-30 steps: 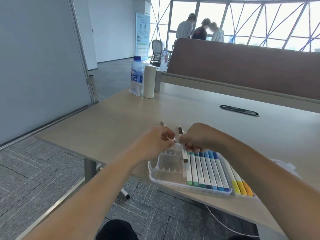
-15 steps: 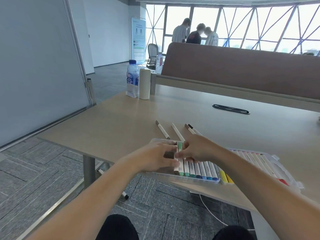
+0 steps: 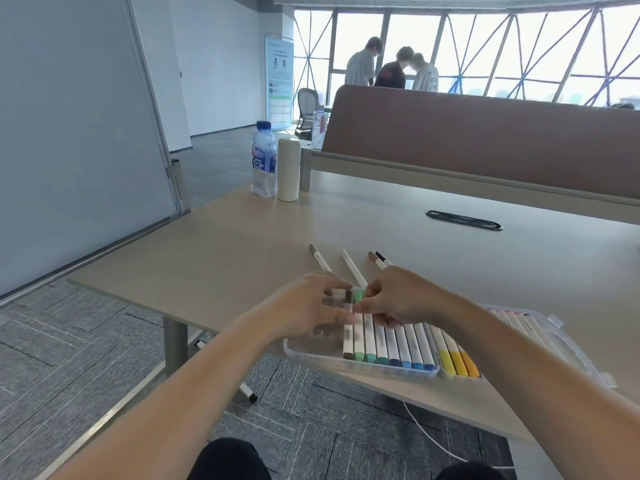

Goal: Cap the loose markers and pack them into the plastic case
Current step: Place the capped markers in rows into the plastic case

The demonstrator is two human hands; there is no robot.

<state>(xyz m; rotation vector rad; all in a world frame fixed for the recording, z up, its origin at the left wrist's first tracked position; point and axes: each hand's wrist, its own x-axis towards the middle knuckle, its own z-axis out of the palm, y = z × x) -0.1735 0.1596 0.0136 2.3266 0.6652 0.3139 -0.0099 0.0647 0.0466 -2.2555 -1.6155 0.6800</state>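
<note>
Fingers of left hand: smeared by motion over the far end of the brown-capped marker; apart or gripping cannot be told. Right hand: curled, thumb and forefinger tips meeting on the far end of the green-capped marker. Plastic case: clear, lying flat, near-left corner at the near edge of the table. Case contents: row of white-barrelled markers side by side, near caps running brown, green, teal, then blues; the brown one is leftmost, with case floor showing to its left under the left hand. Adjoining section to the right: yellow and orange markers; farther right, a clear tray with pink-to-red markers. Loose markers: four on the table just beyond the hands, pointing away, close together but apart. Broad stretch of tabletop between these and the far-left corner, where a blue-capped bottle stands touching or just beside a white cylinder. Black oval grommet well to the right. Brown divider panel bounds the far edge. Writing: bottle label, marker barrels and a standing banner all carry print, too small or blurred to read.
</note>
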